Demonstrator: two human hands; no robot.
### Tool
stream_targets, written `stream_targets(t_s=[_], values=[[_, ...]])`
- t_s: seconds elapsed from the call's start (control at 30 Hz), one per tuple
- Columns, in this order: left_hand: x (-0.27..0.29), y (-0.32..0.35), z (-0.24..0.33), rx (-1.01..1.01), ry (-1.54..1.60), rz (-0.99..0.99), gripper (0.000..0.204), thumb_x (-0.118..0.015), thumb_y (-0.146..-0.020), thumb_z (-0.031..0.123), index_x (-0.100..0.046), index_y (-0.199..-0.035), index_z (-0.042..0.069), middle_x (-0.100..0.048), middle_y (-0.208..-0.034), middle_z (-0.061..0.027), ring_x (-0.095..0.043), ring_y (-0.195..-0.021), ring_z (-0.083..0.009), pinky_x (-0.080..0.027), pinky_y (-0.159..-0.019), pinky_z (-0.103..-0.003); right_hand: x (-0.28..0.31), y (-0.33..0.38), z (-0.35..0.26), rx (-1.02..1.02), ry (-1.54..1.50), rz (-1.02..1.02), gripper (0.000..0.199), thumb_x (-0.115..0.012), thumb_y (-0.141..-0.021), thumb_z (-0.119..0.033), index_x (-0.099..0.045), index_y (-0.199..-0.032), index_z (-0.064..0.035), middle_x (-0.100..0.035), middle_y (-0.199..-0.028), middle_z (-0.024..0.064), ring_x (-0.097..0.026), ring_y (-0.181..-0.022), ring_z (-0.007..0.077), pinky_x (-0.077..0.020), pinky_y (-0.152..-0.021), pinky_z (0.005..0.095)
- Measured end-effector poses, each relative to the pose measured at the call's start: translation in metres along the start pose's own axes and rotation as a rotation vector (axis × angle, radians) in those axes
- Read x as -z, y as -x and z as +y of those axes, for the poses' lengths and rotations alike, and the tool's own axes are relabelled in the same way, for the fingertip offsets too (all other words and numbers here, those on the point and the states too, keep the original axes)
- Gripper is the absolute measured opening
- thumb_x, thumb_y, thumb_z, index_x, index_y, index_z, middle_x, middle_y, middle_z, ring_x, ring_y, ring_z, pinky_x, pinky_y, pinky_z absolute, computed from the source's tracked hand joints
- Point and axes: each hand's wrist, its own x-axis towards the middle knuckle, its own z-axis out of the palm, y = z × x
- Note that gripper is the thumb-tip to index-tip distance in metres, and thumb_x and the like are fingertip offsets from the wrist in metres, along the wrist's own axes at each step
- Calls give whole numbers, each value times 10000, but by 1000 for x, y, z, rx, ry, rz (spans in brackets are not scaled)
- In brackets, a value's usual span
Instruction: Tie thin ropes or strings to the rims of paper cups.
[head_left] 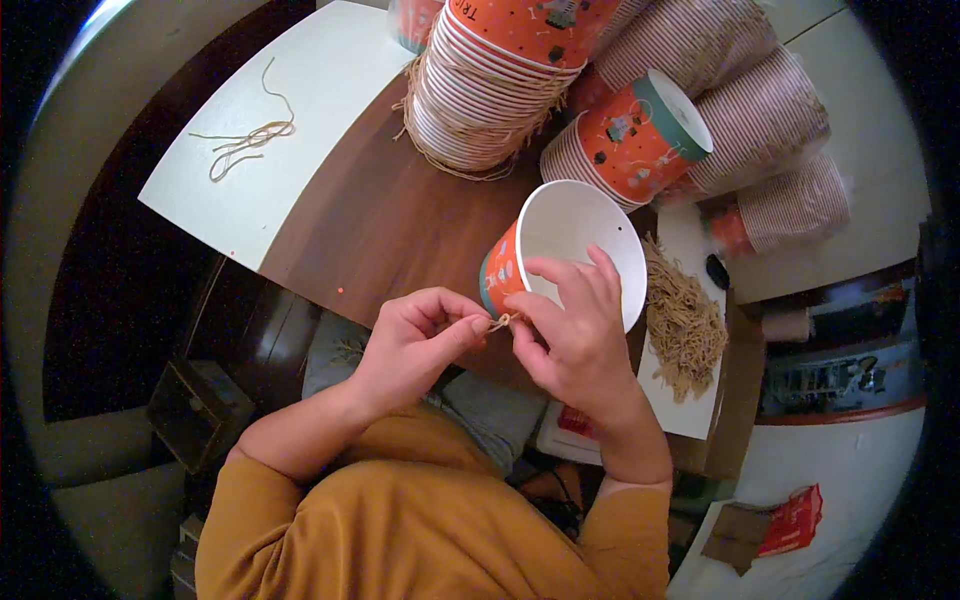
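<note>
Two hands are pinched on one short tan string (503, 321): left hand (415, 345), right hand (572, 335). The orange paper cup (560, 255), tilted at the tabletop's (390, 215) near edge, could be crushed if pulled hard.

The person wears a mustard-yellow long-sleeved top of soft, matte cloth (420, 520), which fills the lower middle of the head view. Both sleeves are pushed up: the left sleeve (255, 490) bunches in folds near the elbow, the right sleeve (635, 520) ends in a rolled edge below the forearm. Both forearms are bare from there. The left hand (415, 345) and the right hand (580, 330) appear to carry no rings or watch, though the fisheye view blurs fine detail. Grey-blue trousers (480, 405) show at the lap.
</note>
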Motion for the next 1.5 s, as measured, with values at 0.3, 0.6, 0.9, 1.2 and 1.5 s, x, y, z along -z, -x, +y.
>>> stream_targets(t_s=[0.3,0.6,0.9,1.2,1.5], values=[[-1,0,1,4,-5,14,123,-629,-897,102,-628,-956,-6,-650,-830,-16,-579,-738,-51,-480,-650,-201,-2,-1,7,59,-60,-54,170,-710,-670,-121,-626,-815,-92,-536,-1120,91,-463,-1136,316,-233,-1066,595],[2,0,-1,-7,-41,10,110,-629,-897,102,-619,-918,-5,-631,-809,-4,-565,-722,-52,-469,-640,-198,0,-4,5,76,131,-54,93,-656,-683,-108,-615,-748,-55,-542,-1062,105,-462,-1133,318,-254,-1063,594],[1,0,3,133,-46,-29,119,-627,-897,123,-617,-903,5,-595,-763,26,-513,-656,-31,-427,-583,-187,-4,-3,0,105,290,-34,97,-575,-709,-131,-608,-677,-46,-561,-975,121,-466,-1108,325,-262,-1061,593],[-8,12,18,-142,12,-111,368,-476,-942,52,-394,-1298,16,-517,-781,6,-498,-704,-67,-429,-655,-204,6,4,-6,72,-4,-31,231,-695,-720,-170,-659,-945,-126,-541,-1193,77,-453,-1186,297,-224,-1077,597],[-24,12,50,-315,-250,-281,396,-456,-900,-71,-373,-1282,-3,-479,-764,-10,-461,-679,-62,-395,-628,-200,3,10,2,112,-23,224,145,-677,-728,-126,-673,-872,-127,-627,-1023,19,-547,-1045,260,-271,-1057,588]])
